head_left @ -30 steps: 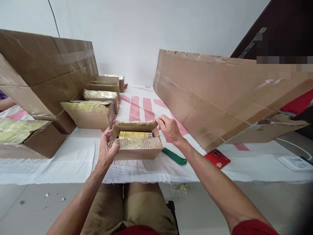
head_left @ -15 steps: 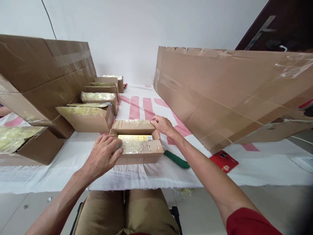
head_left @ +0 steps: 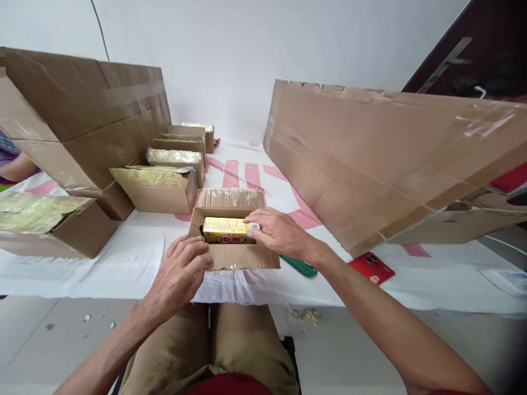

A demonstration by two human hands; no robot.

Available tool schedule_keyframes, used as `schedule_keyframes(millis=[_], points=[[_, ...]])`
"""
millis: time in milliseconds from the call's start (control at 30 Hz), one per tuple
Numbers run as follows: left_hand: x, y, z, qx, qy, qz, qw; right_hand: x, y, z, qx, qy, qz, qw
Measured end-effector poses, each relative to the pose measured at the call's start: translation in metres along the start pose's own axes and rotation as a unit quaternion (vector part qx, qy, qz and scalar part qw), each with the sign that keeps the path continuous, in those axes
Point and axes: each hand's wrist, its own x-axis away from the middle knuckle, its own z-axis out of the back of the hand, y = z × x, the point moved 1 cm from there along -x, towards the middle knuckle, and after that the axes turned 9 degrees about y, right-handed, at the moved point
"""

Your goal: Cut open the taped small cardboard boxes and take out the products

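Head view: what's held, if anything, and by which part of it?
The right grip has the yellow box by its barcode end. The left grip is at the open carton's near-left corner; can't tell whether it holds it.

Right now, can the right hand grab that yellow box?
Probably yes: the carton is open on top, and the right hand's fingers touch the yellow box's right end.
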Motion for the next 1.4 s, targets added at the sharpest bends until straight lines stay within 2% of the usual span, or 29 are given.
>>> schedule_keyframes(millis=[133, 200, 267, 333, 400, 467, 533, 600, 700, 733, 833, 867, 933, 1067, 1133, 1233, 1400], points=[[0.011, 0.002, -0.011, -0.018, 0.030, 0.015, 0.999, -0.025, 0.003, -0.029, 0.132, -0.106, -0.008, 0.986], [0.011, 0.002, -0.014, -0.021, 0.047, 0.019, 0.999, -0.035, 0.005, -0.039, 0.146, -0.123, -0.022, 0.981], [0.009, 0.001, -0.016, -0.028, 0.064, 0.024, 0.997, -0.041, 0.005, -0.037, 0.142, -0.120, -0.022, 0.982], [0.008, -0.001, -0.018, -0.035, 0.077, 0.032, 0.996, -0.043, 0.002, -0.020, 0.127, -0.075, -0.027, 0.989], [0.006, -0.001, -0.019, -0.032, 0.079, 0.040, 0.996, -0.041, -0.005, 0.010, 0.077, 0.032, -0.040, 0.996], [0.005, 0.002, -0.016, -0.009, 0.082, 0.053, 0.995, -0.037, -0.013, 0.045, 0.000, 0.158, -0.040, 0.987], [0.001, 0.006, -0.006, 0.037, 0.099, 0.095, 0.990, -0.033, -0.024, 0.072, -0.067, 0.238, -0.025, 0.969], [-0.005, 0.007, 0.014, 0.078, 0.149, 0.167, 0.971, -0.030, -0.036, 0.087, -0.131, 0.254, -0.012, 0.958], [-0.020, -0.001, 0.052, 0.137, 0.226, 0.289, 0.920, -0.032, -0.058, 0.086, -0.228, 0.207, 0.006, 0.951], [-0.026, -0.005, 0.064, 0.177, 0.224, 0.328, 0.901, -0.034, -0.065, 0.082, -0.253, 0.186, 0.011, 0.949], [-0.041, -0.015, 0.091, 0.325, 0.163, 0.403, 0.840, -0.043, -0.088, 0.073, -0.307, 0.134, 0.017, 0.942], [-0.043, -0.017, 0.098, 0.359, 0.150, 0.413, 0.823, -0.046, -0.094, 0.072, -0.321, 0.124, 0.017, 0.939], [-0.045, -0.018, 0.107, 0.391, 0.162, 0.424, 0.801, -0.050, -0.100, 0.071, -0.342, 0.124, 0.023, 0.931], [-0.041, -0.018, 0.117, 0.397, 0.247, 0.436, 0.769, -0.050, -0.097, 0.068, -0.369, 0.177, 0.022, 0.912], [-0.041, -0.020, 0.121, 0.402, 0.279, 0.429, 0.760, -0.048, -0.096, 0.060, -0.379, 0.171, 0.006, 0.909], [-0.051, -0.025, 0.128, 0.407, 0.307, 0.406, 0.758, -0.049, -0.105, 0.047, -0.387, 0.169, 0.004, 0.907], [-0.082, -0.030, 0.150, 0.384, 0.362, 0.344, 0.777, -0.067, -0.133, 0.047, -0.393, 0.275, 0.058, 0.875]])
